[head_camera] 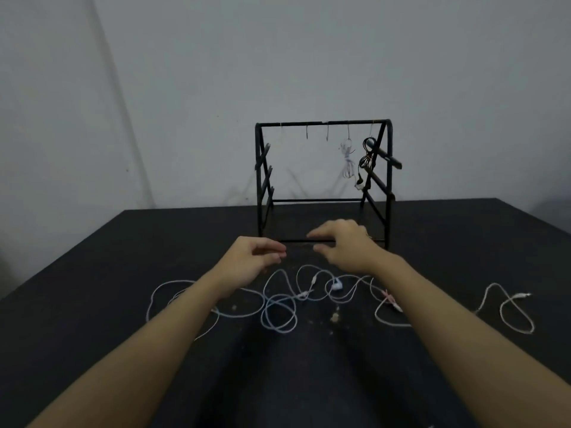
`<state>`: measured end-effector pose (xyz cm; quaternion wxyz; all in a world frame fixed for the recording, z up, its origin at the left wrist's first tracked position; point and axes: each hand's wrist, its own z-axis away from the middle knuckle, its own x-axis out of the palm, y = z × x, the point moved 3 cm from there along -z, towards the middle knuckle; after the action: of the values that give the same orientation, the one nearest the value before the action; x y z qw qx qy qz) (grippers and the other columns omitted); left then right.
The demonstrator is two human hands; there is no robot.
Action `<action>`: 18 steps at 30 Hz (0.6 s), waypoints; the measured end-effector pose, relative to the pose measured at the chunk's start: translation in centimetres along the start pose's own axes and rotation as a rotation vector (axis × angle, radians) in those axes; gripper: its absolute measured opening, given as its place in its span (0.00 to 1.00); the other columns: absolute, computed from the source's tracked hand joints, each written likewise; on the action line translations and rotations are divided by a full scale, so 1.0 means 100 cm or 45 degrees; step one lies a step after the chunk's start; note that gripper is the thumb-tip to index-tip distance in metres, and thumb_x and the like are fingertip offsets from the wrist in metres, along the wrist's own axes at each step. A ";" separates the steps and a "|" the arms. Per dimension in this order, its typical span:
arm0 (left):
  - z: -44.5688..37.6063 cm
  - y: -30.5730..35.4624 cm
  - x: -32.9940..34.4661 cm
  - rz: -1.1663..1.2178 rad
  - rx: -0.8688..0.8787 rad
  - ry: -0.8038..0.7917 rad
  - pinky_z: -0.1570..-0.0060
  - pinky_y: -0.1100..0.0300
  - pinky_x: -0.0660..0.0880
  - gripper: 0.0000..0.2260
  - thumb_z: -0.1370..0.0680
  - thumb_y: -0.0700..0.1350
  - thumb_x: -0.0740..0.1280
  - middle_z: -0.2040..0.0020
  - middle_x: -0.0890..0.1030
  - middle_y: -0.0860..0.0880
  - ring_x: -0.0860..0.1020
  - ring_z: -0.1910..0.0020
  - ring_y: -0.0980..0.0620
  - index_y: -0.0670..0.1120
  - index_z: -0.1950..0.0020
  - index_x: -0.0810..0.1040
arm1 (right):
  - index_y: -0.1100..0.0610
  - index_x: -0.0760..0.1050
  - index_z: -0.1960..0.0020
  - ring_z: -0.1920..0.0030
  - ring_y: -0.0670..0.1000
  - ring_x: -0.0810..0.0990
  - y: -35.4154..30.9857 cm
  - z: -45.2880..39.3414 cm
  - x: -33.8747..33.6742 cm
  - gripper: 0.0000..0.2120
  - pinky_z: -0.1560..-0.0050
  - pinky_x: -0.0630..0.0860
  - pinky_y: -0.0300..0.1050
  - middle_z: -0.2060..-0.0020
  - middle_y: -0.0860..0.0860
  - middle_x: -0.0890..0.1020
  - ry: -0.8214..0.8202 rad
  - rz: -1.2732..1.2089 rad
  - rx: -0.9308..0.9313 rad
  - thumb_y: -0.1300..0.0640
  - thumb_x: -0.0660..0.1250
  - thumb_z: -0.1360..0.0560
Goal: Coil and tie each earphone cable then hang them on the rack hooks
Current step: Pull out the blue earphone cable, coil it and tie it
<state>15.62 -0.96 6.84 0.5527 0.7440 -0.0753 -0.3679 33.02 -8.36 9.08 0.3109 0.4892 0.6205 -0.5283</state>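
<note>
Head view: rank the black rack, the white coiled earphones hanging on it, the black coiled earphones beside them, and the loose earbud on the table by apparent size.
1. Black rack, by far the largest.
2-3. Black coiled earphones and white coiled earphones: too alike to rank.
4. Loose earbud, smallest, although nearer the camera.

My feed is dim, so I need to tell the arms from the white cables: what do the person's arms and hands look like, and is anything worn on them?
Both forearms are bare from the frame's bottom edge up to the wrists, with no sleeves in view. The left hand and right hand are bare, without gloves. No watch or wristband shows. A small glint near the right hand's knuckles is too blurred to identify.
</note>
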 end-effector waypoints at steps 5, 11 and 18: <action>0.036 -0.031 -0.014 -0.009 -0.055 0.048 0.54 0.60 0.75 0.08 0.25 0.39 0.67 0.55 0.84 0.52 0.81 0.51 0.52 0.51 0.52 0.81 | 0.52 0.78 0.41 0.42 0.54 0.77 -0.024 0.023 0.050 0.15 0.38 0.72 0.52 0.44 0.51 0.81 -0.056 -0.062 0.080 0.49 0.66 0.25; 0.047 -0.050 -0.002 0.055 -0.081 0.022 0.61 0.71 0.71 0.08 0.25 0.37 0.67 0.53 0.84 0.51 0.80 0.53 0.58 0.50 0.52 0.80 | 0.56 0.80 0.51 0.52 0.54 0.80 -0.036 0.025 0.083 0.09 0.51 0.77 0.47 0.55 0.54 0.82 -0.022 -0.128 0.192 0.52 0.66 0.25; 0.034 -0.031 0.013 0.189 0.076 -0.014 0.53 0.72 0.75 0.13 0.24 0.39 0.68 0.49 0.80 0.53 0.79 0.48 0.58 0.47 0.40 0.76 | 0.64 0.79 0.53 0.63 0.53 0.82 -0.045 0.009 0.044 0.04 0.61 0.81 0.39 0.62 0.57 0.81 0.103 -1.494 0.332 0.64 0.66 0.25</action>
<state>13.49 -3.11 3.10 0.5555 0.7506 -0.1442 -0.3274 27.27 -7.84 6.45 -0.1189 0.1190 0.7281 -0.6645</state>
